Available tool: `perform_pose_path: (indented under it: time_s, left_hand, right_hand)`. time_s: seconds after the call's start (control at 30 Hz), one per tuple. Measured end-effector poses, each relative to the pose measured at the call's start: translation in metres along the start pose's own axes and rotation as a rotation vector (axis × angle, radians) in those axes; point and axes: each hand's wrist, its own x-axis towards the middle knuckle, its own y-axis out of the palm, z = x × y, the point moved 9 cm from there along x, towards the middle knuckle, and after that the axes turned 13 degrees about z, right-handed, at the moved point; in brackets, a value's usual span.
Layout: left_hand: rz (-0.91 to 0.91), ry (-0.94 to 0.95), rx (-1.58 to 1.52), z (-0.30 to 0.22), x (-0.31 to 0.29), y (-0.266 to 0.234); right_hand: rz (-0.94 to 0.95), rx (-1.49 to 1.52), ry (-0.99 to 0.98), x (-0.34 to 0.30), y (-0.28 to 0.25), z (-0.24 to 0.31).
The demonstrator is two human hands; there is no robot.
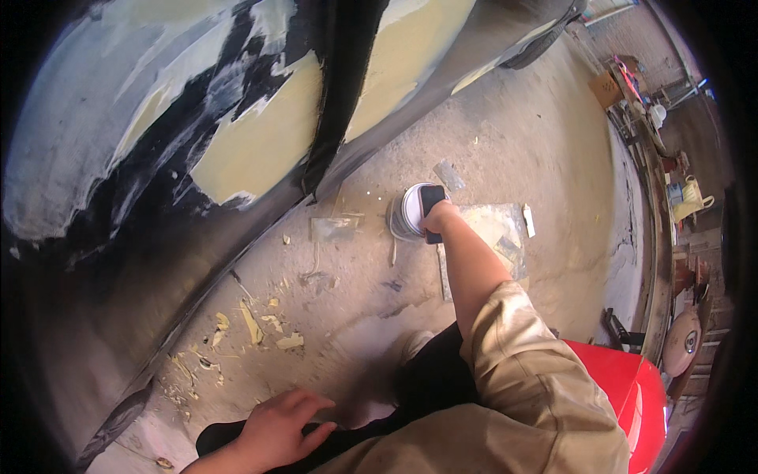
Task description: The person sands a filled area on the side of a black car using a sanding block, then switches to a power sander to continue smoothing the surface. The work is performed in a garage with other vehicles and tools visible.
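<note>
My right hand (442, 216) reaches forward and is closed around a black smartphone (432, 197), just above or on the lid of a round, pale bucket (404, 224). Whether the phone touches the lid, I cannot tell. My left hand (283, 427) is beside my dark-clad leg, holding nothing, with thumb and fingers apart. To the right of the bucket a flat board (483, 216) lies on the floor, smeared with cream filler. A dark car body panel (260, 150), patched with yellowish and grey filler, rises at the left.
Yellowish filler scraps (251, 324) litter the concrete floor below the panel. A flat scraper-like plate (335, 228) lies left of the bucket. Along the right wall runs a cluttered shelf (659, 237) with a steering wheel (684, 344). A red panel (612, 371) stands at lower right.
</note>
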Motion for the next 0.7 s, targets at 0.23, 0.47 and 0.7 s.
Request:
perform_pose_path:
  time_s: [0.23,0.47,0.7]
  left_hand:
    - [-0.078,-0.007,0.118,0.019,0.000,0.007]
    - [-0.079,-0.268,0.106,0.061,0.012,0.066]
    - [0.112,-0.332,0.038,0.040,-0.002,0.205]
  right_hand:
    - [-0.014,0.129,0.146,-0.033,-0.020,-0.012]
    - [-0.291,0.348,-0.017,-0.106,-0.002,-0.011]
    - [-0.191,0.425,-0.487,-0.297,0.025,0.017]
